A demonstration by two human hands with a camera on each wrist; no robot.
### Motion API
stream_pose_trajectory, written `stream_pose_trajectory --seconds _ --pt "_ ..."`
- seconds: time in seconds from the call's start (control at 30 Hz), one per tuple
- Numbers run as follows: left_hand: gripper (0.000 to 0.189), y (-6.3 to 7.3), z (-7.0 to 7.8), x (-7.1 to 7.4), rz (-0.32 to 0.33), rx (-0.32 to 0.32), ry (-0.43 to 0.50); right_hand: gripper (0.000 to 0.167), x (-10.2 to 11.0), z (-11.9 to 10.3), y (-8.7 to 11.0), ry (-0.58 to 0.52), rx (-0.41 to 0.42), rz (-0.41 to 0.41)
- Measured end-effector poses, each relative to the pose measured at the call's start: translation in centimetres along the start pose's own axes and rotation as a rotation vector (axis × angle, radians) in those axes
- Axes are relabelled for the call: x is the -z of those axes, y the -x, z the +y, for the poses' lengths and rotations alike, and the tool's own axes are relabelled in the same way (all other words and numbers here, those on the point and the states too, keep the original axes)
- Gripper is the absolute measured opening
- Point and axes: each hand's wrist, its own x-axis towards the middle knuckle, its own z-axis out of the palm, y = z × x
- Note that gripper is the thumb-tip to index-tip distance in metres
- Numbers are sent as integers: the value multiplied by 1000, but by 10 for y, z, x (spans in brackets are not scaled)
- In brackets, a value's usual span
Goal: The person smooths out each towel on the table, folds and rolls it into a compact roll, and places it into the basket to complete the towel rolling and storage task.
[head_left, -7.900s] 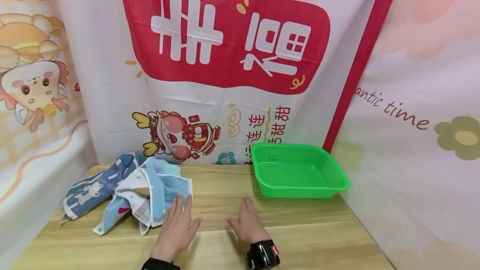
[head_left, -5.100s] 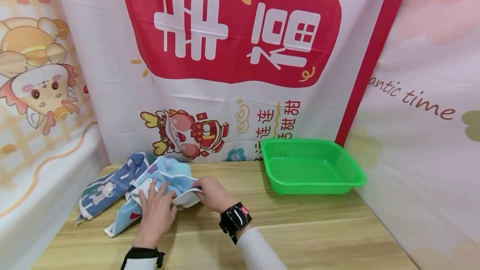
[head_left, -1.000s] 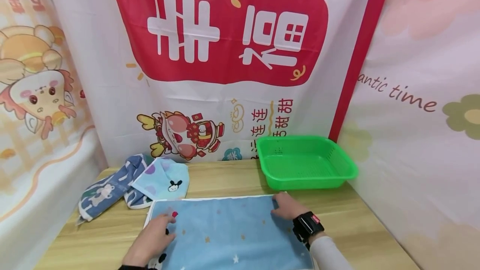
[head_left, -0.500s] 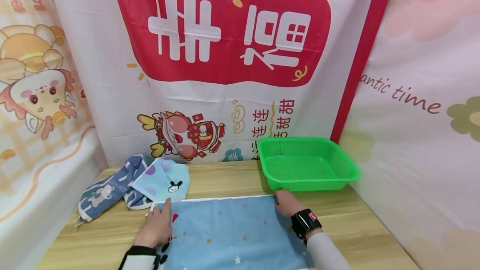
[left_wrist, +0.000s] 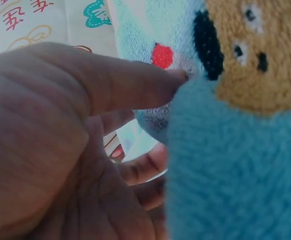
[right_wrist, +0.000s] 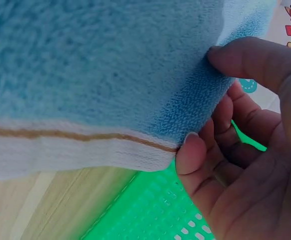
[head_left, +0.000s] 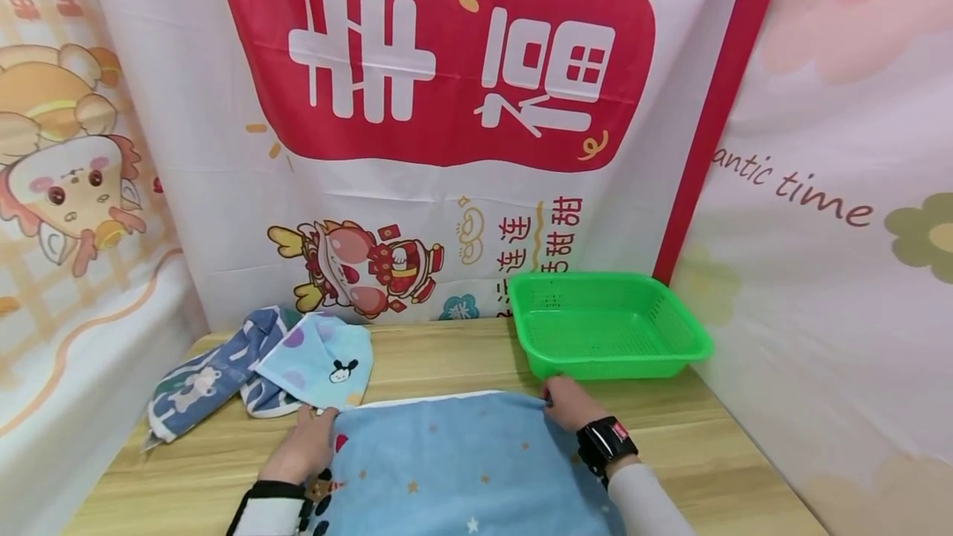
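White fabric with a big red panel and bold sideways characters hangs across the back from where I stand, with pale printed cloths down both sides. Below it spreads a light wood-grain table, and its largest load is a sky-blue terry towel dotted with small stars, spread at the near side and running out of sight toward the person. Because that near end is cut off, I can't tell which way its long axis runs; what I can see is its white-hemmed far edge, stretching crosswise between the hands. At that edge's left end the left hand pinches the cloth, thumb on the face and fingers behind; the right hand pinches the right corner the same way. From both grips, the towel's body lies back toward the person. Just beyond the right hand, which is the nearer one, sits a bright green perforated plastic basket. Near the left hand, a navy-blue towel with a white bear lies partly under a crumpled pale-blue towel with purple spots, whose near end crowds the left fingertips; whether they touch, I can't say.
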Motion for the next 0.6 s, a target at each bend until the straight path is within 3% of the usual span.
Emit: stream_pose_trajectory --seconds 0.2,0.3,0.4,0.5,0.6 --pt "30 2 -3 6 29 -21 -62 21 5 1 5 61 53 12" --pt "30 2 -3 7 42 -30 -123 24 7 5 7 5 86 -3" --pt "25 3 -2 10 102 -56 -150 25 8 7 8 -76 110 -24" --pt "24 4 1 13 171 -96 -136 27 11 7 10 -119 116 -22" --pt "27 3 2 15 190 -121 -75 32 16 7 12 -137 119 -1"
